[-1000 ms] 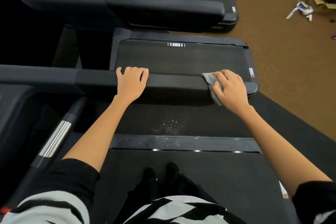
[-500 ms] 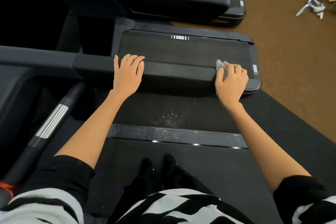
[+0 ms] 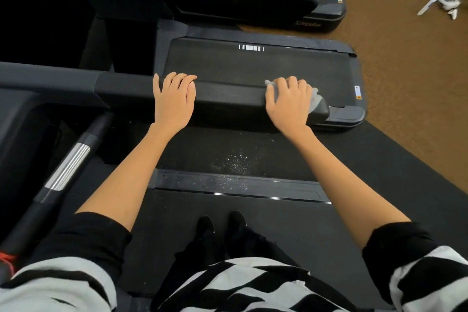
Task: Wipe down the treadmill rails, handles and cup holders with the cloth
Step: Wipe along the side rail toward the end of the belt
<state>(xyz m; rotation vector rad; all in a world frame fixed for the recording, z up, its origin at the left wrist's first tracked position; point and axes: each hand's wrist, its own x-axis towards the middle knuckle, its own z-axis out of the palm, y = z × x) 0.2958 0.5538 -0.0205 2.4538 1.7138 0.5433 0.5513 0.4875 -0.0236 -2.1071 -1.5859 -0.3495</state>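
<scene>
- My left hand (image 3: 174, 100) is resting flat, fingers together, on the rail (image 3: 228, 97) at frame centre.
- My right hand (image 3: 288, 104) is gripping the cloth (image 3: 315, 100) round the rail's right end; the rail is running left-right, so unwiped length is probably lying leftward.

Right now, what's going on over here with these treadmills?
A person is standing on a treadmill and wiping its padded side rail. The right hand holds a grey cloth curled over the rail close to its free end, with cloth showing on both sides of the hand. The left hand rests flat on the same rail further along, holding nothing. Pale specks lie scattered on the dark floor below the rail.
</scene>
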